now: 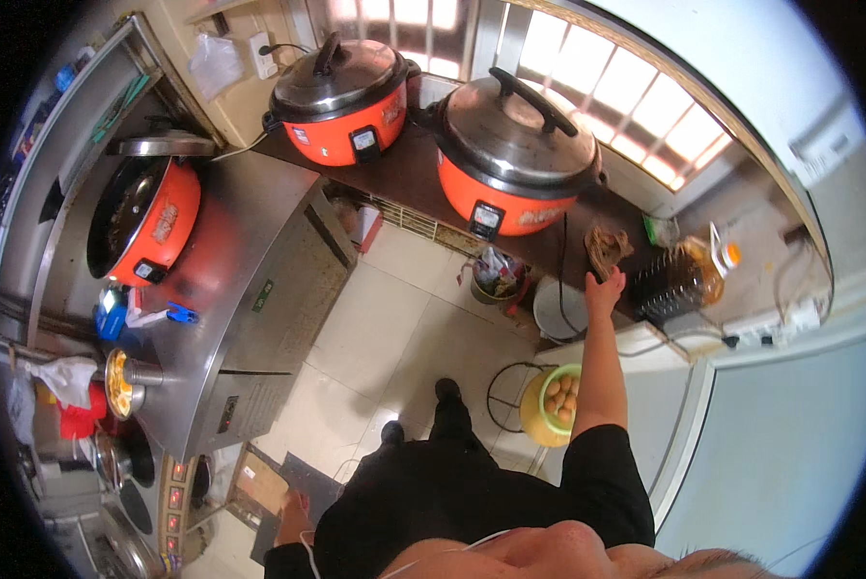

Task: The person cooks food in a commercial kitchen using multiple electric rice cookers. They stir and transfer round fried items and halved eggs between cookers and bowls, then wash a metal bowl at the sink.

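My right hand [605,291] reaches out to the brown counter under the window, its fingers closed on the near end of a crumpled brown cloth [608,247]. Right of that hand lies a large plastic bottle of dark liquid [683,279] with an orange cap. To the left on the same counter stands an orange rice cooker [520,206] with its steel lid on, and a second lidded orange cooker [339,134] is farther left. Low at my left side hangs my left hand [293,506]; it is small and partly shaded, so whether it holds anything is unclear.
A steel worktop [259,210] at left bears an uncovered orange cooker [165,217] and a bowl of yellow food [122,387]. Beneath the window counter stand a waste bin [494,289] and a pale bucket [557,311]. A green basin of eggs [549,383] is beside my right arm.
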Motion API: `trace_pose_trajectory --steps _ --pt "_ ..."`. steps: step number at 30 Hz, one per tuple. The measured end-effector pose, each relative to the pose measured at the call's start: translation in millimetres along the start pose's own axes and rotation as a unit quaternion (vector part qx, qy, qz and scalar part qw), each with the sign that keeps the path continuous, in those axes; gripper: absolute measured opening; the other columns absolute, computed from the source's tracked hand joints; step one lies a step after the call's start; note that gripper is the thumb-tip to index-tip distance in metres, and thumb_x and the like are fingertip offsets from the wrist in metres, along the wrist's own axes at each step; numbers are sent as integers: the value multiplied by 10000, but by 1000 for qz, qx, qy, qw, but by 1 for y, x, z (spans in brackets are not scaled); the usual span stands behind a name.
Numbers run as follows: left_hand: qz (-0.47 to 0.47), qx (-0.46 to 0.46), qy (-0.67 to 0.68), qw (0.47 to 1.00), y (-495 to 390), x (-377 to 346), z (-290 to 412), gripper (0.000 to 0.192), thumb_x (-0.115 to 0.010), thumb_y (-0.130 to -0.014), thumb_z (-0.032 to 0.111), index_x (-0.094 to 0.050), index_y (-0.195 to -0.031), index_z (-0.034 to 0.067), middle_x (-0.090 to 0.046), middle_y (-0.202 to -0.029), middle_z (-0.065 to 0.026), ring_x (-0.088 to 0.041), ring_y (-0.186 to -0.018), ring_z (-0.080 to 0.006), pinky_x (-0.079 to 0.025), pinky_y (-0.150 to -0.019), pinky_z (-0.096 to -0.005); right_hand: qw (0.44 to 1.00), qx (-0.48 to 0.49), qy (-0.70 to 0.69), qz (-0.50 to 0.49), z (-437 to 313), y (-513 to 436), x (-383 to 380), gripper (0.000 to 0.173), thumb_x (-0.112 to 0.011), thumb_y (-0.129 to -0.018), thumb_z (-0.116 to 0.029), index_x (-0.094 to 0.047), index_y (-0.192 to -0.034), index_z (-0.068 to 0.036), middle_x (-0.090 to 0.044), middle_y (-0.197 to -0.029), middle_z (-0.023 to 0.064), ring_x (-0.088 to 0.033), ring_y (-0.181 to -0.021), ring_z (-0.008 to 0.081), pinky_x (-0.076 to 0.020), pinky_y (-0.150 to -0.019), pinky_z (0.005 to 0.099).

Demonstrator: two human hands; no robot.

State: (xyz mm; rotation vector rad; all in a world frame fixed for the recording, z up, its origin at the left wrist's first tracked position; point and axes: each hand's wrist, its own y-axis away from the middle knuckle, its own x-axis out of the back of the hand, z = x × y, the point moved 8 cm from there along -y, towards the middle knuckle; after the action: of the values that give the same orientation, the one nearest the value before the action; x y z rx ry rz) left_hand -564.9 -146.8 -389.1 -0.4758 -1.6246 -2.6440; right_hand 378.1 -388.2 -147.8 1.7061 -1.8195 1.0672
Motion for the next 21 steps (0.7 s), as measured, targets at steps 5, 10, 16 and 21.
trace_pose_trajectory --steps 5,10,16,21 --pt "-129 -367 -623 678 77 -84 -76 212 -531 -837 258 -546 -798 50 -582 -672 -91 -578 -653 -186 -457 -521 -310 991 -41 99 -83 9 -72 -39 706 -614 -773 -190 -231 -1359 -99 -193 -1392 243 -308 -1223 410 -313 -989 440" --pt "-124 -236 -515 815 79 -140 -76 156 -560 -806 232 -573 -819 77 -600 -727 -66 -591 -656 -200 -466 -517 -340 948 -63 238 -200 47 -60 -79 581 -558 -795 -126 -295 -1311 -77 -420 -1229 207 -488 -1034 385 -419 -869 424" --pt "-86 -105 49 990 69 -194 17 187 -548 -812 166 -577 -978 86 -607 -828 -60 -584 -664 -189 -437 -504 -276 910 -181 -169 -332 52 -5 -114 293 -555 -782 -86 -490 -1063 -40 -555 -873 92 -573 -749 247 -476 -627 346" --pt "-28 -161 80 983 91 -195 43 256 -521 -868 225 -517 -1083 86 -614 -917 -70 -602 -754 -163 -463 -649 -276 740 -333 -392 -433 -13 137 -153 168 -510 -820 -47 -529 -986 -52 -557 -874 29 -565 -746 177 -478 -594 323"
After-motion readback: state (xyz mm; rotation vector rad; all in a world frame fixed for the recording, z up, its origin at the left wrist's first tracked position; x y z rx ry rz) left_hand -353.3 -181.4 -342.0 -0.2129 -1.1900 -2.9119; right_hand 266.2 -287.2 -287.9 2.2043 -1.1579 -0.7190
